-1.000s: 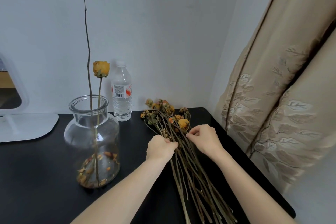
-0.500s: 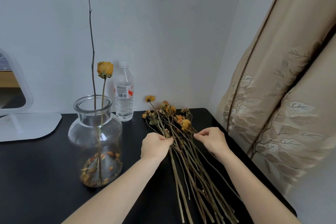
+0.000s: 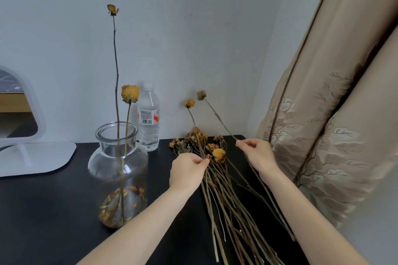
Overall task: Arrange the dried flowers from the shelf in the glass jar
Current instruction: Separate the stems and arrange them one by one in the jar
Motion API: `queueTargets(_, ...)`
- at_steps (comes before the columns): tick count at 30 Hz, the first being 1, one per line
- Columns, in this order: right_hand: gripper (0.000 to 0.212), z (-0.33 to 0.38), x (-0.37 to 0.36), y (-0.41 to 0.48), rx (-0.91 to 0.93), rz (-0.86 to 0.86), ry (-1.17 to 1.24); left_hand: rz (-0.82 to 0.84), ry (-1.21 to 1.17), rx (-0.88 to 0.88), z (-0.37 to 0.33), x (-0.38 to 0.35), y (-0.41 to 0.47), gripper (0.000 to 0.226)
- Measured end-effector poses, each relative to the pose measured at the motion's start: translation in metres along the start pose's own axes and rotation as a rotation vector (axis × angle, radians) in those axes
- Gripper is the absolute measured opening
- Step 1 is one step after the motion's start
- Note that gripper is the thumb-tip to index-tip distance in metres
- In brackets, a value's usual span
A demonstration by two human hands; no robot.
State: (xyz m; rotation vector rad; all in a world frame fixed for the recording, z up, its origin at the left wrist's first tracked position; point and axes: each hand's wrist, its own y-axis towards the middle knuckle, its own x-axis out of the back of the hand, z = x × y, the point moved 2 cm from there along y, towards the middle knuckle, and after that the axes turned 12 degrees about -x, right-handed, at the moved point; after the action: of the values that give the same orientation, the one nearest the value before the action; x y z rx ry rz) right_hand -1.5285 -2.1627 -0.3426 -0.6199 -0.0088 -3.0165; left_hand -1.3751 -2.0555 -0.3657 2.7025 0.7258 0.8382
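A clear glass jar stands on the black table, holding two dried yellow flowers and loose petals at its bottom. A bundle of dried flowers lies on the table to its right. My left hand pinches stems of the bundle near the blooms, and one yellow bloom rises above it. My right hand pinches a single long stem, lifted clear of the bundle, its bloom up against the wall.
A plastic water bottle stands behind the jar. A white mirror stand sits at the left. A beige curtain hangs close by the black table's right edge.
My right hand has moved right and up, drawing one stem out of the bundle. A second bloom has risen above my left hand, which stays on the stems.
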Motion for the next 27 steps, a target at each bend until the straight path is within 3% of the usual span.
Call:
queueTargets(6, 0.016, 0.048, 0.003, -0.008, -0.003, 0.178, 0.223, -0.087, -0.035, -0.130, -0.036, 0.028, 0.007, 0.024)
queueTargets(13, 0.015, 0.125, 0.006, -0.033, 0.191, 0.254, 0.355, -0.146, -0.088, -0.253, -0.084, 0.088, 0.013, 0.016)
queueTargets(27, 0.027, 0.271, -0.033, -0.101, 0.473, 0.340, 0.698, -0.541, -0.062, -0.457, -0.147, 0.249, 0.022, 0.017)
